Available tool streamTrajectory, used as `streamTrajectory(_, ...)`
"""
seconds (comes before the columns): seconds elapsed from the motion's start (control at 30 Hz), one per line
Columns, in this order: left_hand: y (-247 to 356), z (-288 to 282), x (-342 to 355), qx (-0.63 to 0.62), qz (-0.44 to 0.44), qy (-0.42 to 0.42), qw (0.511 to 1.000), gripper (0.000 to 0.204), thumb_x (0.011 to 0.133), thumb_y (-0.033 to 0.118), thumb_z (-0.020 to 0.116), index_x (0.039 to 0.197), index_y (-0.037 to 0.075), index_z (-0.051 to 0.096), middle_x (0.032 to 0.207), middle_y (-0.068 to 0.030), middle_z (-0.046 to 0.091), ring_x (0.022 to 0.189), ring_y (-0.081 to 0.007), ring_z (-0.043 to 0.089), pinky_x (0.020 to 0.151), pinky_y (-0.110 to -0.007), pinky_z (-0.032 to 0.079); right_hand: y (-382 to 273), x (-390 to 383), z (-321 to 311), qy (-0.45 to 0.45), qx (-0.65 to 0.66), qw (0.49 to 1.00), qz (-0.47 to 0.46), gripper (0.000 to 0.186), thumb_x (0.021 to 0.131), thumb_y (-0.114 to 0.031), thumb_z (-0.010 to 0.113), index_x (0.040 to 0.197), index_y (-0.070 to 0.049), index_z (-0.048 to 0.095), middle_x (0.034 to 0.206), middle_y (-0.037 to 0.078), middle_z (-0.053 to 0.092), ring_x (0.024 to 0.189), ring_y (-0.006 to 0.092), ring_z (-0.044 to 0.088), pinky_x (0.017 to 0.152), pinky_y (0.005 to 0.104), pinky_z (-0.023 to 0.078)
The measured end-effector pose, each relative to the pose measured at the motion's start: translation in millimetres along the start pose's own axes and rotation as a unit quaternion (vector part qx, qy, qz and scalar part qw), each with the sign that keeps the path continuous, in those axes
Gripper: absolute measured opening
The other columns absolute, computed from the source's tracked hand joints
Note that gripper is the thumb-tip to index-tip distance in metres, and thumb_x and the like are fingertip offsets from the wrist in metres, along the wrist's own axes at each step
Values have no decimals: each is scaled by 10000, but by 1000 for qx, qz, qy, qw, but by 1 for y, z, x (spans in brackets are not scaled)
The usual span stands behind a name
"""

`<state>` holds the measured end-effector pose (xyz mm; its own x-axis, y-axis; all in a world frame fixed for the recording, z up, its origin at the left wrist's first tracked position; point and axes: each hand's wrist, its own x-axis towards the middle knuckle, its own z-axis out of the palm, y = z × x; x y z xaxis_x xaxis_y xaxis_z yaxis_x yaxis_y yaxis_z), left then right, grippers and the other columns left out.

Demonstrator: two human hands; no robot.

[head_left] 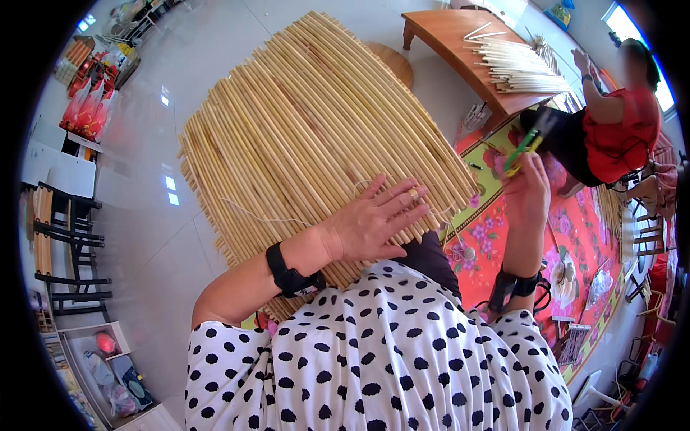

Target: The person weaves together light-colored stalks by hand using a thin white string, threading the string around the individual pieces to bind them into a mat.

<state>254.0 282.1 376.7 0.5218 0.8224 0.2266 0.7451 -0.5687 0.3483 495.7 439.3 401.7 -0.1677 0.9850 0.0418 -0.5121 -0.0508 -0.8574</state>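
A large mat of straw-coloured reed stalks point(309, 122), laid side by side, rests across my lap and tilts away from me. My left hand point(377, 219) lies on its near right part, fingers spread, with a ring on one finger. Thin pale string point(262, 218) runs loosely over the stalks left of that hand, and more shows near the mat's right edge. Off to the right, apart from the mat, my right hand point(528, 190) is raised and closed on a green-and-yellow tool point(521, 153). Its dark far end is smeared by motion, so its kind is unclear.
A wooden table point(445, 50) at the far right bears a pile of pale stalks point(517, 66). Another person point(622, 133) in red sits beside it. A red floral mat point(496, 237) with a ball of string point(468, 253) covers the right floor. Black-framed stools point(72, 244) stand left.
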Motion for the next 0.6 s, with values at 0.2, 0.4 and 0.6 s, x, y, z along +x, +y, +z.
streamTrajectory(0.2,-6,-18,-12,-196,-59,124,971,728,861,334,660,1453,88,314,1493,-189,281,1377,-323,315,1107,-461,298,5,-59,83,-277,-117,947,111,61,898,-46,583,945,-29,549,802,9,600,745,67,585,636,208,448)
streamTrajectory(0.4,11,-40,-22,-552,-156,194,796,531,983,399,475,1375,43,430,1367,-143,477,1267,-224,452,1037,-403,384,28,-75,105,-358,-235,880,205,149,860,-14,630,979,17,546,810,17,596,748,70,582,669,220,472)
streamTrajectory(0.6,8,-35,-27,-601,-149,316,719,373,1017,333,420,1102,9,584,1053,-113,651,1000,-169,619,879,-312,489,30,-56,84,-355,-430,826,-82,168,795,-10,665,955,13,620,840,82,632,781,180,631,693,292,513)
